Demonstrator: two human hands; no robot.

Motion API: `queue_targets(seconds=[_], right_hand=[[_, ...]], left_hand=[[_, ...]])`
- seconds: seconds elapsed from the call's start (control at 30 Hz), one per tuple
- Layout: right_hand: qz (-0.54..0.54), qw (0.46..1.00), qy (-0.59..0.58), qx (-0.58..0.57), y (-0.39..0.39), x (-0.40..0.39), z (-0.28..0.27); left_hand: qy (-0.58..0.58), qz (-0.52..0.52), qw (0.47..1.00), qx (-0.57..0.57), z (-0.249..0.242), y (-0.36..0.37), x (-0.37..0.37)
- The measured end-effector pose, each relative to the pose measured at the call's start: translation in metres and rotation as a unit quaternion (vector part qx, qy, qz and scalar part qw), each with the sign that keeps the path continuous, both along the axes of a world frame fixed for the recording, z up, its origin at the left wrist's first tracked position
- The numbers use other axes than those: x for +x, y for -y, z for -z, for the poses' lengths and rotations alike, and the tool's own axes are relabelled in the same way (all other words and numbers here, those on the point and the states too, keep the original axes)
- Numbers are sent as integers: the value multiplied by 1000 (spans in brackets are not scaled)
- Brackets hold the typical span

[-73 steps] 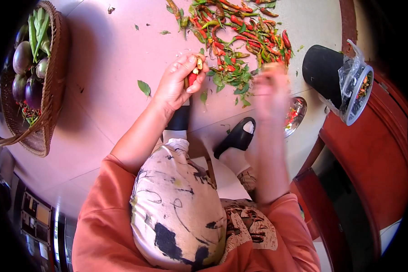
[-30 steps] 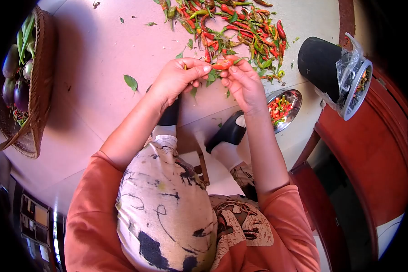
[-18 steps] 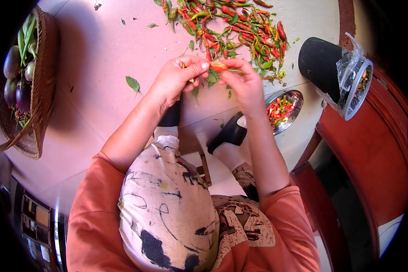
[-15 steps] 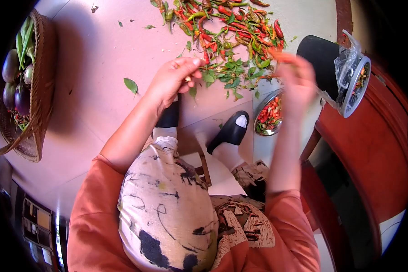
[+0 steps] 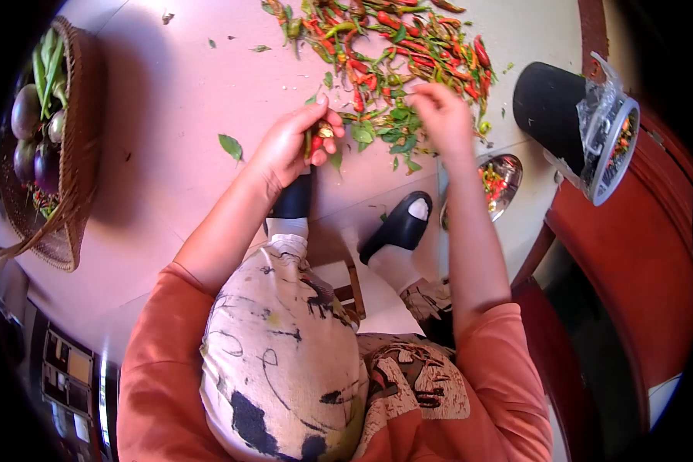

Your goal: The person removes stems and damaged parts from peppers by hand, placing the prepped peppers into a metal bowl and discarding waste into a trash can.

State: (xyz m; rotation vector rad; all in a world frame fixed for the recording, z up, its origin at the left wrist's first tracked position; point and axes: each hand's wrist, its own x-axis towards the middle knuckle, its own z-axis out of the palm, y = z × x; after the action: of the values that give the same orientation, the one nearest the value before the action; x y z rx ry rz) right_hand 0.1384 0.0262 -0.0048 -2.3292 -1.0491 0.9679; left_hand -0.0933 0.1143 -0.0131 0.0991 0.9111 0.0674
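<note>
A pile of red and green chili peppers (image 5: 416,58) with loose leaves (image 5: 396,131) lies on the floor. My left hand (image 5: 296,142) is curled around a few peppers, red and green showing between thumb and fingers, left of the leaves. At the pile's lower edge is my right hand (image 5: 444,119), its thumb and fingers brought together at a leaf or stem; what they hold is too small to name. A metal bowl (image 5: 508,185) with cut peppers sits on the floor, partly hidden behind my right forearm.
A woven basket (image 5: 81,138) with eggplants (image 5: 35,138) and long green pods stands at the left. At the right, a black bin (image 5: 547,96) lined with plastic is beside red wooden furniture (image 5: 624,254). A black slipper (image 5: 399,225) is on my foot below the pile.
My right hand has moved left from near the bowl to the leaves at the pile's edge. Peppers now show more clearly in my left hand. The whole view has shifted slightly.
</note>
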Motion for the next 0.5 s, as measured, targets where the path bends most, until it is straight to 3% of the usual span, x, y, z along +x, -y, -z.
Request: queue_targets(seconds=[0.03,0.13,0.27,0.33,0.37,0.43,0.5], right_hand=[[-33,999,12,-18,4,-16,23],[-75,977,197,-18,-1,-45,36],[-33,989,137,-51,-3,-38,44],[76,994,-77,-26,-1,-34,38],[75,994,-77,-29,3,-33,34],[229,902,-365,17,-3,-38,-1],[254,882,-396,29,-3,-45,-21]], left_hand=[[-8,-2,1000,4,-1,-1,-2],[0,-2,1000,8,-2,-1,-9],[-20,7,1000,21,1,0,-11],[-18,15,1000,19,2,0,-8],[-18,14,1000,17,3,1,-7],[-12,28,999,35,-1,-1,-1],[-2,27,999,38,0,0,6]])
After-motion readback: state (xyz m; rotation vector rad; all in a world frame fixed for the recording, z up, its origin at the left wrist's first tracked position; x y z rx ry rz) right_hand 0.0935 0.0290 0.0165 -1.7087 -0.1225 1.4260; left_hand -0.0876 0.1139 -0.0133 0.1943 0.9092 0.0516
